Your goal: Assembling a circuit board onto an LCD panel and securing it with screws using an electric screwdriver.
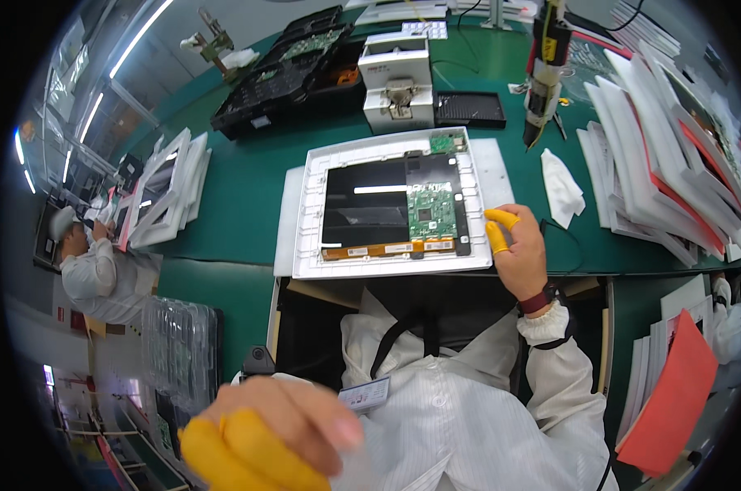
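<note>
A white plastic housing point(309, 192) lies in front of me with a dark display panel point(365, 204) set in it. On the panel's right part is a green circuit board point(433, 211); a smaller green board point(447, 144) sits in the housing's upper right corner. My right hand point(519, 252) is at the housing's right edge, thumb and index finger in yellow finger cots and parted, gripping nothing I can see. My left hand point(264, 430), also with yellow finger cots, is raised close to the camera at lower left, away from the housing. It is blurred and its fingertips are partly hidden.
White foam pads point(493, 176) lie under the housing. An electric screwdriver point(544, 82) hangs at upper right, above a white cloth point(560, 190). Behind stand a white dispenser point(397, 82) and a black case point(280, 78). Foam-sheet stacks point(641, 155) flank the right; a co-worker point(100, 270) sits left.
</note>
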The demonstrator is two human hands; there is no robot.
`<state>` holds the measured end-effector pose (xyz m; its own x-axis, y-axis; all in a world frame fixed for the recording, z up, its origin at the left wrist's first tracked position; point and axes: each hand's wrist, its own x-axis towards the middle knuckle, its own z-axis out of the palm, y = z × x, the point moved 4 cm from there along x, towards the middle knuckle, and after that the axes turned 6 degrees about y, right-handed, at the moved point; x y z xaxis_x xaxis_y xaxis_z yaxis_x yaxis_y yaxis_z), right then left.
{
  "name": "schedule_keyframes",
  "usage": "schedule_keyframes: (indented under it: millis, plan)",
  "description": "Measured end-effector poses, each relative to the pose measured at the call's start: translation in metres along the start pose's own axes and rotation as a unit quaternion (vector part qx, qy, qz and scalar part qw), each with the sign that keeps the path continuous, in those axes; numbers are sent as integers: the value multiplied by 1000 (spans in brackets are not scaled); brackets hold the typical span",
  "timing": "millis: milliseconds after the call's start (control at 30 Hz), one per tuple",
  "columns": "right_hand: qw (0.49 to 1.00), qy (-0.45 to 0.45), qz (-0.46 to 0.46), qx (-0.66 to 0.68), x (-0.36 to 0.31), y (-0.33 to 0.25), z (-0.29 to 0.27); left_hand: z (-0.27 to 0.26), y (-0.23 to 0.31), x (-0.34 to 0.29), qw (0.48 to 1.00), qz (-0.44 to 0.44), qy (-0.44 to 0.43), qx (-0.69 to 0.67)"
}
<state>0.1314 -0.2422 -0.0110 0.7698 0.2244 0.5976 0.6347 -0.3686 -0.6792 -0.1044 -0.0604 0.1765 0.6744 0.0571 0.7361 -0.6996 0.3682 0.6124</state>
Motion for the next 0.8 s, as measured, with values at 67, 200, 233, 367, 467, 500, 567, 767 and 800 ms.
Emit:
schedule_keyframes:
  millis: [67, 200, 233, 367, 467, 500, 567, 767, 800]
  plan:
    - [1000, 2, -11, -5, 0, -6, 2, -17, -11, -1, 999, 10, -11, 43]
    - [1000, 6, -16, -22, -4, -3, -1, -39, -31, 7, 972, -61, 43, 223]
    - [999, 6, -5, -31, -5, -1, -2, -44, -37, 8, 963, -85, 60, 249]
    - [999, -7, 11, -41, -1, -3, -4, -66, -49, 16, 920, -216, 94, 313]
    - [998, -15, 7, -53, 3, -6, -4, -85, -59, 33, 848, -297, 13, 439]
    - [998, -13, -10, -53, 5, -8, -4, -89, -59, 41, 784, -313, -54, 534]
    - [998, -40, -2, -49, 3, -3, -6, -106, -64, 56, 724, -310, -111, 606]
    - [994, -98, 19, -35, 13, 2, -9, -220, -114, 166, 592, -280, -115, 747]
    - [994, -103, 22, -29, 14, 3, -9, -238, -129, 194, 574, -256, -95, 772]
